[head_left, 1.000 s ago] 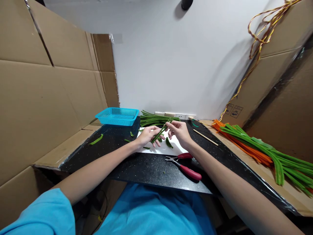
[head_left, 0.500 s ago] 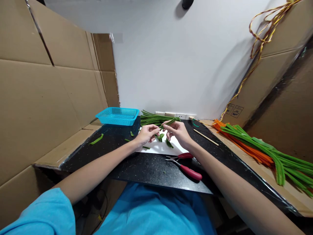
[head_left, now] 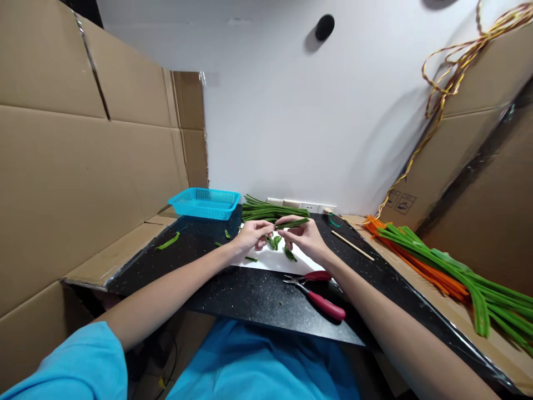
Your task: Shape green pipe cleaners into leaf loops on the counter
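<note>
My right hand is closed round a few short green pipe cleaners, which lie nearly level across its fingers. Their left ends meet the fingertips of my left hand, which pinches there, thumb against forefinger. Both hands are above a sheet of white paper. Small green fuzzy leaf shapes lie on the paper between the hands, and another curved leaf is below my right hand. Behind the hands rests a bundle of long dark green pipe cleaners.
Red-handled pliers lie open near the front edge of the black table. A blue basket stands at back left, a thin wooden stick at right. Bright green and orange pipe cleaners lie on cardboard at far right.
The held pipe cleaners have swung from a steep slant to nearly level. My left hand's spread fingers have closed into a pinch at their end. The camera has tilted slightly upward.
</note>
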Demonstrator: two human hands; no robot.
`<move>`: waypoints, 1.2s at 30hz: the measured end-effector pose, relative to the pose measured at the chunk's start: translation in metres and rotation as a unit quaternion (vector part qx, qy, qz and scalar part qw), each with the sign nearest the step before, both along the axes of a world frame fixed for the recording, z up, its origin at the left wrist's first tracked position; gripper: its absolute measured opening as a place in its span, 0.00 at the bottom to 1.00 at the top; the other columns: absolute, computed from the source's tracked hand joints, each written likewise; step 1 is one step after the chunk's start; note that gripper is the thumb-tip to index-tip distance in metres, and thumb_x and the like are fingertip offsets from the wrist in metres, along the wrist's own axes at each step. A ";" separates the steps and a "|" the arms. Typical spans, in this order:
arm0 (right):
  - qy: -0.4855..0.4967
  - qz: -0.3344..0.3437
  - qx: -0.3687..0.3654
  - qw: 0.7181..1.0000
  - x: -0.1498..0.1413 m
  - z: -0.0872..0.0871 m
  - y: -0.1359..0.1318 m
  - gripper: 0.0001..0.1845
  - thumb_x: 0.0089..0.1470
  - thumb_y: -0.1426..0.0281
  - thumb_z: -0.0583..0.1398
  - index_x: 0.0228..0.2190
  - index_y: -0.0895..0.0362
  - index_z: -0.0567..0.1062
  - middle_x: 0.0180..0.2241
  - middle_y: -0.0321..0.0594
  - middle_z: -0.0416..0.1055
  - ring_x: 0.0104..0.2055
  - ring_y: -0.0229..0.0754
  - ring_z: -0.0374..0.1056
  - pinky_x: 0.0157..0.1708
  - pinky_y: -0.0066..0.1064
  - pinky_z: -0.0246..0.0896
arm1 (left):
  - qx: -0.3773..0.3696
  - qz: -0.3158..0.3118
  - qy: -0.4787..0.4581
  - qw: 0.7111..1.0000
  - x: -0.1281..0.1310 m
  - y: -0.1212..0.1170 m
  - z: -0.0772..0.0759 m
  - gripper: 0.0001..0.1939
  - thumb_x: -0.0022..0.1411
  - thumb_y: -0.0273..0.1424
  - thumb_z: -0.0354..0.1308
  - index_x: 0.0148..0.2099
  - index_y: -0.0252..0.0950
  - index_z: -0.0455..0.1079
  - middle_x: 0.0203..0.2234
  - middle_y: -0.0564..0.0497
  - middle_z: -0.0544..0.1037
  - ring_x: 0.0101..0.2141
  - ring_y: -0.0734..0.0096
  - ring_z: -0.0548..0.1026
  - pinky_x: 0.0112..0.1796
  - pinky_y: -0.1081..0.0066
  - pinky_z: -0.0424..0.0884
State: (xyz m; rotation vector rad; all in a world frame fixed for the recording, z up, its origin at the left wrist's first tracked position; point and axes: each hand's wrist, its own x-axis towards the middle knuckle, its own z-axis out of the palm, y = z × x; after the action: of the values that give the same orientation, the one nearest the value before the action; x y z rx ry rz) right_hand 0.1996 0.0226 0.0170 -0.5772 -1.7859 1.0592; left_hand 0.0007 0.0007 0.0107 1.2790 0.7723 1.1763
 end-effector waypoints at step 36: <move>0.064 -0.033 -0.072 0.995 -0.001 0.006 -0.003 0.18 0.43 0.59 0.78 0.26 0.60 0.84 0.22 0.40 0.75 0.18 0.36 0.65 0.17 0.28 0.61 | 0.072 0.078 0.038 0.994 0.000 -0.003 0.001 0.28 0.45 0.47 0.77 0.38 0.29 0.79 0.15 0.59 0.66 0.16 0.83 0.56 0.19 0.75 0.48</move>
State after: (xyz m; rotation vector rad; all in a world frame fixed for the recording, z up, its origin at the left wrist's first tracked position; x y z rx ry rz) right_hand 0.1981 0.0194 0.0232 -0.6376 -1.5767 1.1600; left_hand 0.0006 -0.0021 0.0113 1.4091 0.8678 1.3343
